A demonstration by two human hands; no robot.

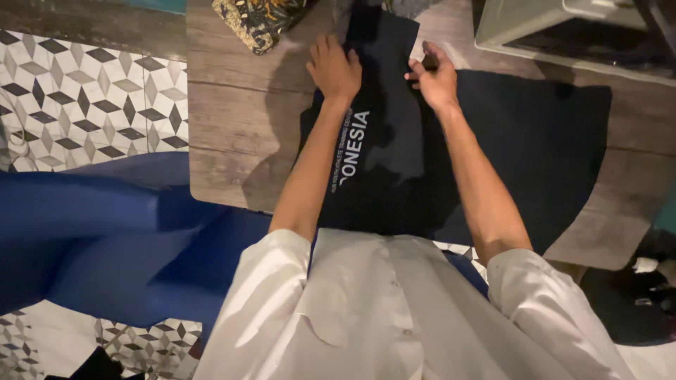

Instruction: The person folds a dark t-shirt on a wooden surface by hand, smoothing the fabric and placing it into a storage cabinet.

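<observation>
Hands flat on a dark shirt

Fingers of the left hand (333,68) lie together and stretched out, palm down on the black shirt (394,162), pressing rather than gripping. Just beside it, across a narrow folded strip of the same cloth, the right hand (434,77) rests on the shirt with its fingers curled and the thumb drawn in; it seems to pinch the fabric edge, though how firmly it has hold I cannot tell.

Below both wrists the shirt spreads back toward the person's body, with pale lettering running along the left forearm. To the right of the right hand the cloth fans out wide over the wooden table (232,119). Just above and left of the left hand lies a patterned cloth (257,21) in dark and yellowish tones. Up and to the right of the right hand stands a pale box-like object (521,24). Far left of the left hand runs a tiled floor (84,98) with a geometric pattern.
</observation>
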